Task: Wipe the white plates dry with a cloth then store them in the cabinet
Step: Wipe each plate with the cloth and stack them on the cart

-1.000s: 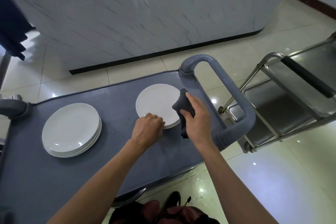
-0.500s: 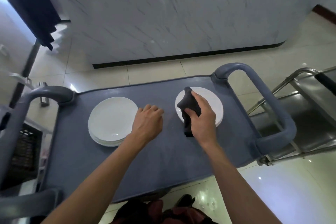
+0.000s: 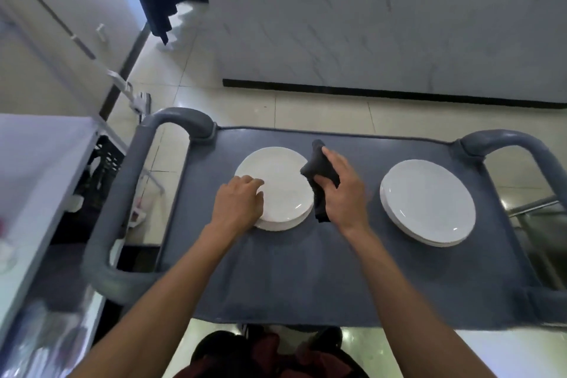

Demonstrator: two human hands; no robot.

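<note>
Grey cart (image 3: 306, 270) carries 2 plate stacks; left hand (image 3: 237, 204), fingers curled, grips left stack (image 3: 277, 190) rim, right hand (image 3: 340, 190) pinches dark cloth (image 3: 317, 175) beside it; top plate may slide.

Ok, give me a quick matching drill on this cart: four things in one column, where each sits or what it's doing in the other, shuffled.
Things:
1. cloth
2. left hand
3. left stack
4. right stack

States:
A. untouched, near the cart's right handle
B. gripped in the right hand
C. on the near-left rim of a stack
D. lies between the two hands

Pairs: 1-B, 2-C, 3-D, 4-A
</note>
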